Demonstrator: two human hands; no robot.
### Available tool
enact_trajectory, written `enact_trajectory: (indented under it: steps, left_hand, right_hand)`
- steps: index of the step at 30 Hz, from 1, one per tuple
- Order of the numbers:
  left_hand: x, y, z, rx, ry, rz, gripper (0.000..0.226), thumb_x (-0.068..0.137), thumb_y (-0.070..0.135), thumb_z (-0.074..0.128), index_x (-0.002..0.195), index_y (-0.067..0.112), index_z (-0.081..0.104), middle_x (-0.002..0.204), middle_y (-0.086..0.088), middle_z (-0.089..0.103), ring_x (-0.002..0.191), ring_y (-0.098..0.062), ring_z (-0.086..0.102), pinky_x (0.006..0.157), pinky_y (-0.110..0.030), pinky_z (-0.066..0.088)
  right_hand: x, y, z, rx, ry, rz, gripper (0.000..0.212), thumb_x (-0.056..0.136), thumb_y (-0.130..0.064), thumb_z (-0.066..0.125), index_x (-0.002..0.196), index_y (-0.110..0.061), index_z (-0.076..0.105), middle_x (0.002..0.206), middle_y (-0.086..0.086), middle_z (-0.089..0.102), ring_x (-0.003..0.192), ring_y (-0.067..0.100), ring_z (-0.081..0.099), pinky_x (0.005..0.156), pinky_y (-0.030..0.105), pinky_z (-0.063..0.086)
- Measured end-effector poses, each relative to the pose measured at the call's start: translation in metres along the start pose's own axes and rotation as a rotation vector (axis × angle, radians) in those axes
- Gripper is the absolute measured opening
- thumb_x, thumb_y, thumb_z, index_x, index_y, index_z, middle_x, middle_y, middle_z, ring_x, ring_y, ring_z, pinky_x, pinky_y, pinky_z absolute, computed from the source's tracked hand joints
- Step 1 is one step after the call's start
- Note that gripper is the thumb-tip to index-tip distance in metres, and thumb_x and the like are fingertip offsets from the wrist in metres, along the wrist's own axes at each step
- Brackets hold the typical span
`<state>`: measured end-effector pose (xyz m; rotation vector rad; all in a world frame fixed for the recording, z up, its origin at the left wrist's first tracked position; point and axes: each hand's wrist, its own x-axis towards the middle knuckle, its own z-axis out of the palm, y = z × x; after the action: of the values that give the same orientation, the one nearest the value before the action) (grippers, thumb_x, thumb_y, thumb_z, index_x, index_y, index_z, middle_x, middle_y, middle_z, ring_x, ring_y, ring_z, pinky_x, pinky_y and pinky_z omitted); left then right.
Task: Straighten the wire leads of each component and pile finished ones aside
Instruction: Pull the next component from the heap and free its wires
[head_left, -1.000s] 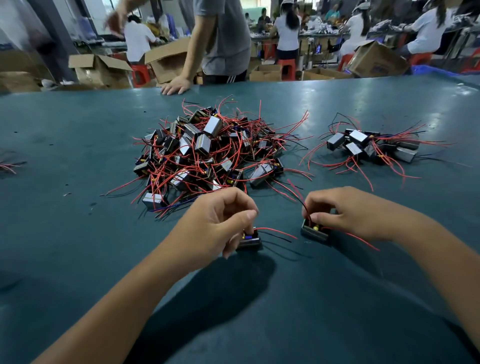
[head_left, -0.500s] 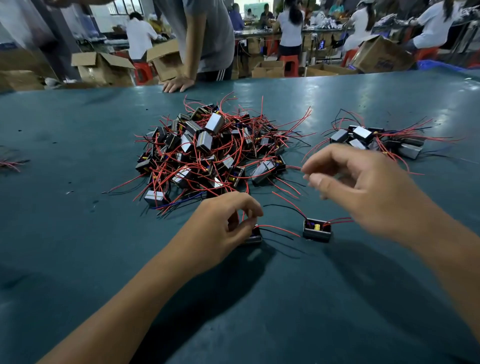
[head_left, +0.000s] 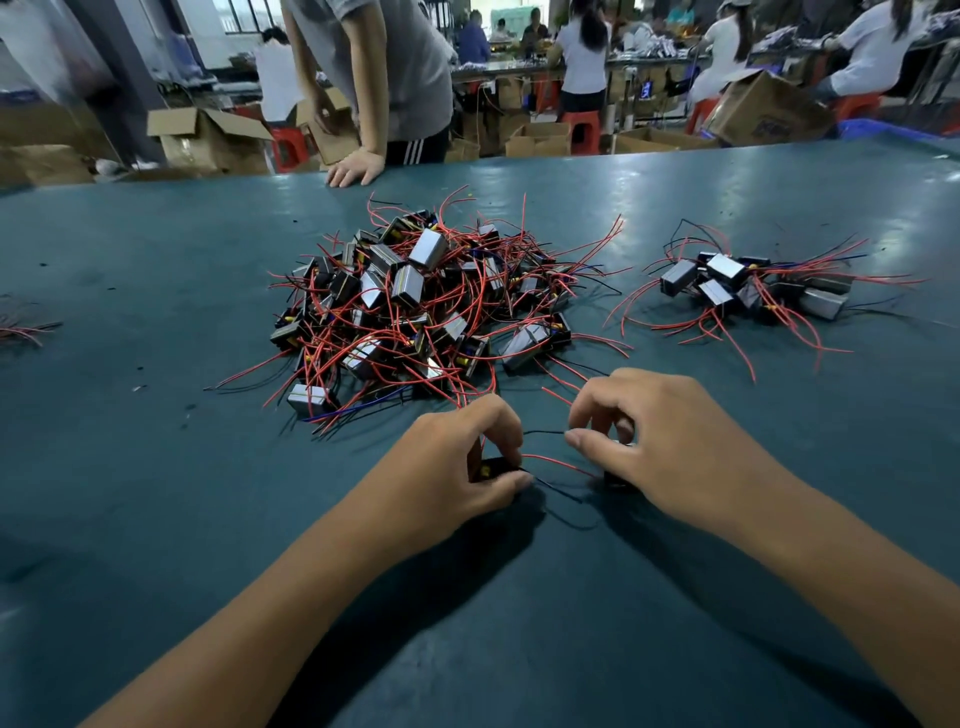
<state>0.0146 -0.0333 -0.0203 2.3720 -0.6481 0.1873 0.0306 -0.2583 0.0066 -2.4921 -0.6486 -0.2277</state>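
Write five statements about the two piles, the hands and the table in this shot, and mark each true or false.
1. The big pile lies left of the small pile. True.
2. The left hand grips a component on the table. True.
3. The right hand is raised high above the table with straight fingers. False: it is down at the table, fingers curled, next to the left hand.
4. Most leads in the piles are blue. False: most are red, with a few black and blue ones.
5. Another person's hand rests on the far edge of the table. True.
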Motion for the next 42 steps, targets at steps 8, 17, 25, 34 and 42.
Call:
enact_trajectory:
  steps: [8,17,25,34,42]
  left_hand:
    - [0.001,-0.006,0.003,0.096,-0.03,0.148,0.012,0.09,0.03,0.075,0.089,0.02,0.069,0.09,0.011,0.058,0.075,-0.009,0.054,0.065,-0.04,0.05]
    - [-0.001,-0.005,-0.002,0.203,-0.002,0.167,0.007,0.095,0.035,0.06,0.098,0.03,0.064,0.089,0.017,0.058,0.07,0.002,0.044,0.06,-0.034,0.049]
    - [-0.001,-0.005,-0.001,0.13,0.019,0.036,0.022,0.09,0.03,0.064,0.1,0.039,0.046,0.084,0.023,0.059,0.069,-0.007,0.051,0.063,-0.032,0.045]
    - [-0.001,-0.004,0.005,0.084,0.078,-0.057,0.019,0.094,0.026,0.061,0.11,0.032,0.054,0.08,0.027,0.058,0.063,-0.012,0.053,0.061,-0.032,0.039]
    - [-0.001,0.0,0.011,0.039,0.133,-0.094,0.012,0.097,0.027,0.059,0.092,0.032,0.05,0.076,0.026,0.058,0.061,-0.009,0.05,0.056,-0.029,0.035]
  right_hand:
    - [-0.002,-0.004,0.006,-0.166,-0.035,-0.035,0.02,0.094,-0.041,0.059,0.11,-0.03,0.065,0.102,-0.013,0.061,0.094,0.009,0.052,0.085,0.031,0.045]
    - [-0.002,-0.007,0.01,-0.15,0.023,-0.046,0.011,0.095,-0.032,0.055,0.093,-0.026,0.063,0.083,-0.01,0.058,0.082,0.015,0.055,0.074,0.036,0.045]
    - [-0.001,-0.006,0.012,0.117,0.097,0.093,0.008,0.091,-0.016,0.061,0.086,-0.022,0.062,0.066,-0.008,0.066,0.062,0.01,0.062,0.061,0.031,0.05]
    - [-0.001,-0.009,0.015,0.32,0.07,0.205,0.015,0.093,-0.018,0.058,0.083,-0.028,0.06,0.063,0.0,0.068,0.053,0.01,0.065,0.06,0.038,0.058]
    - [-0.002,-0.013,0.02,0.597,0.026,0.279,0.013,0.096,-0.013,0.057,0.085,-0.017,0.061,0.08,-0.003,0.073,0.073,0.008,0.074,0.042,0.027,0.053]
